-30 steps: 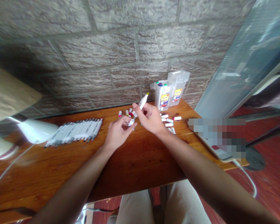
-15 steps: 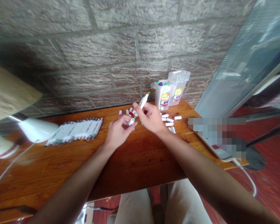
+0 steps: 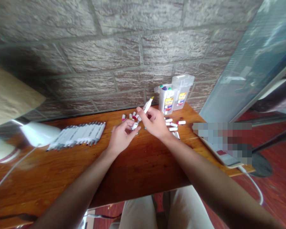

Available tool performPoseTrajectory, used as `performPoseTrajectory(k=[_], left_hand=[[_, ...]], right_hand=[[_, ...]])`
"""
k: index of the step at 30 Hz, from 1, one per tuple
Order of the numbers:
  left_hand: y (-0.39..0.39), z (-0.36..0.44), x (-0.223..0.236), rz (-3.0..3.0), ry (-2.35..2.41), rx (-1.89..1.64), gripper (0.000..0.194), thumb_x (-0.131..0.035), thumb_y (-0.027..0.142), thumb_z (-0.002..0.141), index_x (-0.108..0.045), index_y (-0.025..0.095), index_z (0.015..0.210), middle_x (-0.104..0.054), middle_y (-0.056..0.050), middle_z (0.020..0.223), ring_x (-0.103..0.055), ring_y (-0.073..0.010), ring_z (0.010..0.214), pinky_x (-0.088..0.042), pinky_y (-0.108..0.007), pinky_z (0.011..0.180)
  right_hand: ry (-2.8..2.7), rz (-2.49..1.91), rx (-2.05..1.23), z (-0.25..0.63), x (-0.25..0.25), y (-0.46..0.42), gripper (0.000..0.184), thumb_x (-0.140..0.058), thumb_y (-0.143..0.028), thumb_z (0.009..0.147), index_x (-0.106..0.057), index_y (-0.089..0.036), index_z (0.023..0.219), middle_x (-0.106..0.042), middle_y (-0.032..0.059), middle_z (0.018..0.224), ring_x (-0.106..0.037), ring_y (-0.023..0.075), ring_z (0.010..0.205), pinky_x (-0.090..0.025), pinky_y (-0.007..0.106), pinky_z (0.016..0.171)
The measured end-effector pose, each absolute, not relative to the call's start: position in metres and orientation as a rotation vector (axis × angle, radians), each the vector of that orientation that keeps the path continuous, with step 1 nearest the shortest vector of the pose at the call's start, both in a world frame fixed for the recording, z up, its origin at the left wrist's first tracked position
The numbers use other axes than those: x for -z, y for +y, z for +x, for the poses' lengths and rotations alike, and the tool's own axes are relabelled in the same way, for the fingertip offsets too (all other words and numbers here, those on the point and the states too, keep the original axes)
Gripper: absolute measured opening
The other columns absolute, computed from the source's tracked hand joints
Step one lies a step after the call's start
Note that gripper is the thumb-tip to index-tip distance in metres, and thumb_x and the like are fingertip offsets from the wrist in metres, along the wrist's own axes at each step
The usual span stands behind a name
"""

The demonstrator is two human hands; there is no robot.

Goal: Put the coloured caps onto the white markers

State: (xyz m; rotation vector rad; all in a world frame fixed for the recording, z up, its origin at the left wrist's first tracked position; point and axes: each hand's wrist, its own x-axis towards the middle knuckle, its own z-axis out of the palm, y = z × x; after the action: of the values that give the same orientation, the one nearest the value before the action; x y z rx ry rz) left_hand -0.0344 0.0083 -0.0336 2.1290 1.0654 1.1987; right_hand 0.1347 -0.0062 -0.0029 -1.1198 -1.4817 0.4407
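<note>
My right hand point(image 3: 154, 122) is closed round a white marker point(image 3: 147, 106), its uncovered yellow-green tip pointing up and away from me. Just left of it, my left hand point(image 3: 121, 134) pinches a white marker cap point(image 3: 134, 126) between thumb and fingers. The cap is close to the marker's lower end; whether they touch I cannot make out. Several loose caps with coloured ends lie behind my hands, among them a red-ended cap point(image 3: 134, 115). More lie to the right, including a white cap with a red end point(image 3: 181, 122).
A row of grey and white markers point(image 3: 77, 135) lies on the wooden table point(image 3: 143, 165) at left, beside a white lamp-like object point(image 3: 39, 133). Clear plastic marker cases point(image 3: 165, 100) stand against the brick wall point(image 3: 124, 54). At right sits a partly blurred laptop point(image 3: 225, 157) with a white cable.
The whole view has shifted slightly downward in the frame. Both hands keep their hold on the marker and the cap, almost unmoved.
</note>
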Motion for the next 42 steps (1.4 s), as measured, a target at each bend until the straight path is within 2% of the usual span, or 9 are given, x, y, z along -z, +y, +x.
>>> performPoseTrajectory(k=[5, 11, 20, 28, 42], left_hand=[[0.0083, -0.0352, 0.0334, 2.132, 1.087, -1.195, 0.022, -0.074, 0.041, 0.087, -0.066, 0.021, 0.09, -0.08, -0.003, 0.085, -0.076, -0.018, 0.072, -0.057, -0.026, 0.067], [0.0079, -0.0347, 0.0322, 2.126, 1.069, -1.212, 0.022, -0.074, 0.041, 0.087, -0.066, 0.021, 0.087, -0.078, -0.001, 0.08, -0.073, -0.0158, 0.065, -0.057, -0.025, 0.065], [0.0069, -0.0338, 0.0312, 2.127, 1.066, -1.21, 0.021, -0.074, 0.04, 0.086, -0.066, 0.021, 0.087, -0.078, -0.001, 0.081, -0.074, -0.0159, 0.067, -0.057, -0.025, 0.067], [0.0083, -0.0342, 0.0325, 2.139, 1.061, -1.208, 0.021, -0.074, 0.041, 0.087, -0.066, 0.021, 0.087, -0.079, -0.001, 0.082, -0.074, -0.016, 0.068, -0.058, -0.026, 0.068], [0.0085, -0.0347, 0.0341, 2.151, 1.078, -1.203, 0.023, -0.075, 0.041, 0.087, -0.067, 0.02, 0.088, -0.078, -0.003, 0.083, -0.074, -0.0163, 0.069, -0.056, -0.026, 0.067]], right_hand=[[-1.482, -1.11, -0.452, 0.1352, 0.004, -0.0055, 0.049, -0.055, -0.058, 0.098, -0.055, -0.018, 0.069, -0.055, -0.0011, 0.063, -0.045, 0.0101, 0.058, -0.034, 0.026, 0.058], [-1.476, -1.118, -0.459, 0.1346, 0.0035, -0.006, 0.049, -0.055, -0.059, 0.097, -0.056, -0.019, 0.07, -0.058, -0.0002, 0.065, -0.047, 0.0108, 0.06, -0.037, 0.026, 0.06], [-1.485, -1.124, -0.441, 0.1347, 0.0024, -0.0066, 0.049, -0.054, -0.058, 0.097, -0.052, -0.02, 0.067, -0.05, -0.0026, 0.06, -0.042, 0.0094, 0.056, -0.031, 0.027, 0.056], [-1.477, -1.115, -0.431, 0.1353, 0.0012, -0.0069, 0.055, -0.054, -0.065, 0.096, -0.05, -0.019, 0.066, -0.048, -0.0031, 0.058, -0.042, 0.0093, 0.055, -0.031, 0.027, 0.056], [-1.485, -1.138, -0.412, 0.1332, 0.0011, -0.008, 0.056, -0.054, -0.066, 0.097, -0.051, -0.019, 0.065, -0.047, -0.0035, 0.058, -0.041, 0.0088, 0.055, -0.03, 0.026, 0.057]])
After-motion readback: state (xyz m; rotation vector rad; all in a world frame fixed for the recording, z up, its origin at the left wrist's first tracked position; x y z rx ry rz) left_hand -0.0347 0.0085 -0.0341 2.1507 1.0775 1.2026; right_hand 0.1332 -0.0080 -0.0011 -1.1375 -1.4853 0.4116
